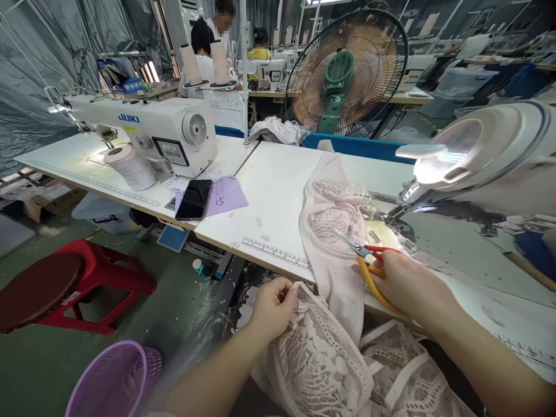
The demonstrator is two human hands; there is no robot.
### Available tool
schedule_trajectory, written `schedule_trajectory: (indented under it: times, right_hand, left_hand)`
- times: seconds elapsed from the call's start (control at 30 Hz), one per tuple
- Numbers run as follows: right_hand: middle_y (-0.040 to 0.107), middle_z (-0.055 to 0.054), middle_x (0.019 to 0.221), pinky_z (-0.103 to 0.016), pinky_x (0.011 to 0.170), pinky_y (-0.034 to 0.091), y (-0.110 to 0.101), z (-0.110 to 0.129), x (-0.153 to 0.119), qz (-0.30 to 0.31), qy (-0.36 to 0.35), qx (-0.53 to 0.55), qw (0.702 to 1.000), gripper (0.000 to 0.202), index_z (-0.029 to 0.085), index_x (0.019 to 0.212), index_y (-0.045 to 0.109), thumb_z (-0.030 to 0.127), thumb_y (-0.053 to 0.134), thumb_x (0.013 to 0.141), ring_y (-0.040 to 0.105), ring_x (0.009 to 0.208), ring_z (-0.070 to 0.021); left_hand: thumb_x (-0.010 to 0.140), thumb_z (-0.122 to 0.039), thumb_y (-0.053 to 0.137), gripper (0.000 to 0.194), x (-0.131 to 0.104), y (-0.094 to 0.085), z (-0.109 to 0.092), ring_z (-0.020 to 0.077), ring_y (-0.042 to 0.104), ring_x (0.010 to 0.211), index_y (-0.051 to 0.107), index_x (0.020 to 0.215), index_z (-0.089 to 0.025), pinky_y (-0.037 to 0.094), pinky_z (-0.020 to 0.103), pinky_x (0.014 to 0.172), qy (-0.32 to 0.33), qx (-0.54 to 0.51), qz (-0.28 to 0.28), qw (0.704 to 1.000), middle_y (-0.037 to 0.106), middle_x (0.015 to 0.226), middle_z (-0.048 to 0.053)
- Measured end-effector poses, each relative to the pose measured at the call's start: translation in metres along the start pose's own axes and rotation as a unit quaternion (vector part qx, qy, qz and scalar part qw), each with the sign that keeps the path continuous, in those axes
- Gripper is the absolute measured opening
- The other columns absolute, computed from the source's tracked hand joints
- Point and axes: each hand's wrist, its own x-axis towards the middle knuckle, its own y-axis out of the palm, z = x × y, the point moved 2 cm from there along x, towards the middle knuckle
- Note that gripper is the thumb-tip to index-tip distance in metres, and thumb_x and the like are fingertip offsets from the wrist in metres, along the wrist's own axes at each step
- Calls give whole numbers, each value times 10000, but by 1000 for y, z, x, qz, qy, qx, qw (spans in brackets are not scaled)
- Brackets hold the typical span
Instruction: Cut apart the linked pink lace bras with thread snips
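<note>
A pale pink lace garment (pixel 324 362) bunches below the front edge of the white bench (pixel 271 188), its leafy openwork framed by a scalloped band and a plain, smooth border. The person's left hand (pixel 273 310) has its grip pinched on that border near the bench edge. Above, a pale lace strip (pixel 332 226) lies across the bench and drapes over the front edge, two rounded net patches set into smooth cloth; whether it joins the garment cannot be told. The right hand (pixel 397 281) has its grip closed round the orange and red handles of the scissors (pixel 362 251), blades over the strip's lower patch. Just right of them stands a lit sewing machine (pixel 482 150). On the bench's left part, near the front edge, a black phone (pixel 194 200) overlaps a purple sheet (pixel 228 196) marked 15. On the floor, a purple mesh basket (pixel 98 376) holds indistinct pale scraps; beneath the bench's left front edge sits a translucent bin (pixel 104 215), its contents unclear.
</note>
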Motion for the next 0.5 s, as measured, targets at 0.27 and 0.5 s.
schedule_trajectory:
  times: [0.27,0.5]
  right_hand:
    - [543,38,701,-237,511,419,14,11,12,55,14,-43,997,253,166,826,571,378,580,964,478,532,-100]
    - [497,32,657,-248,474,332,-1,0,6,42,-14,-16,999,299,223,704,421,340,498,968,430,512,-114]
  left_hand:
    - [706,-475,671,341,-2,-4,11,108,348,519,501,614,-194,265,257,536,-32,-16,-6,999,413,535,-52]
    - [654,-570,735,435,-11,-7,6,116,398,581,581,652,-163,328,263,590,-39,-95,-16,995,485,593,-25]
